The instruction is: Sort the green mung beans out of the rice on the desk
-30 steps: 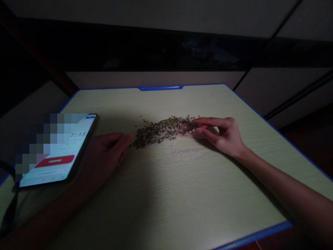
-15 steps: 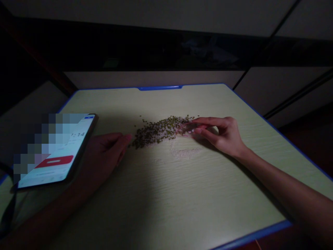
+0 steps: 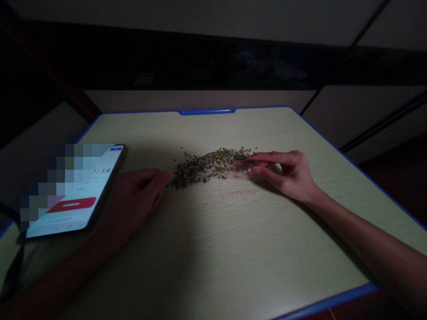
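A long low pile of small green beans (image 3: pixel 216 162), with paler grains mixed in, lies across the middle of the table. At its right end my right hand (image 3: pixel 288 173) pinches a small see-through, pinkish piece (image 3: pixel 242 166) between thumb and fingers; its exact kind is unclear in the dim light. That piece touches the pile's edge. My left hand (image 3: pixel 140 189) rests by the left end, fingers curled and thumb pressed against them. Whatever it may hold is hidden. Fine pale grains (image 3: pixel 238 194) are spread thinly in front of the pile.
A lit phone (image 3: pixel 75 191) leans at the left, just beside my left hand, with a dark cable or strap (image 3: pixel 15 266) near it. The pale table (image 3: pixel 250 266) has a blue rim. Behind it stand pale panels (image 3: pixel 200 98) with a dark glossy band.
The view has shifted very slightly. Both hands keep their places at the two ends of the pile, and the right hand still holds the see-through piece.
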### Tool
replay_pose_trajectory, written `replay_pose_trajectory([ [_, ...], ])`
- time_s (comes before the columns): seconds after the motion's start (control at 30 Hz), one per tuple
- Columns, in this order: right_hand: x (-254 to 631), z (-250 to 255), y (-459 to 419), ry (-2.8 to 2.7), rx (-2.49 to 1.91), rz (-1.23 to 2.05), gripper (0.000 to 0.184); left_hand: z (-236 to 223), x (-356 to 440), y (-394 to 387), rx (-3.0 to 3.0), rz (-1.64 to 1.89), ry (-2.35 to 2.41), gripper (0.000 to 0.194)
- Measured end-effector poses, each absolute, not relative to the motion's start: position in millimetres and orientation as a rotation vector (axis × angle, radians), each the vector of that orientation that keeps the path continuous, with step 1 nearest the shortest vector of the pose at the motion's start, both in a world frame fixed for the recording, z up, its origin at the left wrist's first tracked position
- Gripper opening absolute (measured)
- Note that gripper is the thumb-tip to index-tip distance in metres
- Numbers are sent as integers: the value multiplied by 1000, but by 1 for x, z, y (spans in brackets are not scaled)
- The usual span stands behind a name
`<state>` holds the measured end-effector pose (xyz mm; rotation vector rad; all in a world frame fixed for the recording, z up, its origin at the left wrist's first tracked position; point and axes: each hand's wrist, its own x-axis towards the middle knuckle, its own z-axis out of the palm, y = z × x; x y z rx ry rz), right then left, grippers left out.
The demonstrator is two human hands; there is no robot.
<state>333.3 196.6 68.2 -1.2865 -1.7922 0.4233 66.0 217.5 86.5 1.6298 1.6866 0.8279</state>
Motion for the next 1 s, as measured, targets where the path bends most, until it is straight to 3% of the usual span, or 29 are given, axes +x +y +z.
replay_pose_trajectory([
  [1.0,334,70,196,-1757,-1329,425,22,88,66,217,1692,819,1655,38],
])
